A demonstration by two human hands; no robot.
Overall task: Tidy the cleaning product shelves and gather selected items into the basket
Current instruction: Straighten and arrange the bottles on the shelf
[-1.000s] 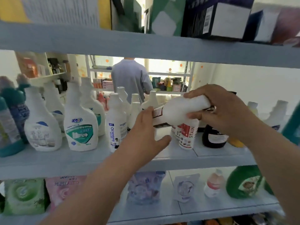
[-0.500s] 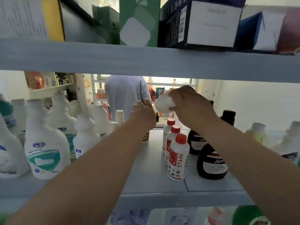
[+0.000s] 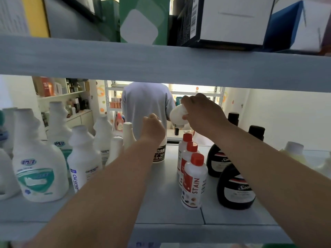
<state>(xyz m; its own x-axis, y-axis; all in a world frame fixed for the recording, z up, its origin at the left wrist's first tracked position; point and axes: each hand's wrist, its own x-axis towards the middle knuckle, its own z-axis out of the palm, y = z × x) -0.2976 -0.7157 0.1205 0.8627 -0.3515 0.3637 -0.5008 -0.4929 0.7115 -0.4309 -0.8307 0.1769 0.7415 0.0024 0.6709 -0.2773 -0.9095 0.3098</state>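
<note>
Both hands reach deep over the grey-blue middle shelf board. The left hand has its fingers curled down over the top of an upright white plastic bottle with a dark printed label, which stands at the back of the board with its cap hidden by the hand. The right hand grips a second white plastic bottle with a rounded end. It holds this one tilted in the air, above and behind a row of three white bottles with red screw caps, the front one marked STAIN. Just right of that row, under the right forearm, stand two squat black bottles with black caps, one behind the other. Left of the left forearm is a cluster of white narrow-necked bottles. The nearest large one bears a teal label, and a smaller white bottle lettered Oil enemy stands beside it. At the far right is a blurred pale yellow bottle with a white cap. The upper shelf board carries cardboard boxes, among them a green box with a pale square patch and a dark box with a white face. Beyond the shelving a person in a light grey shirt stands with back turned.
</note>
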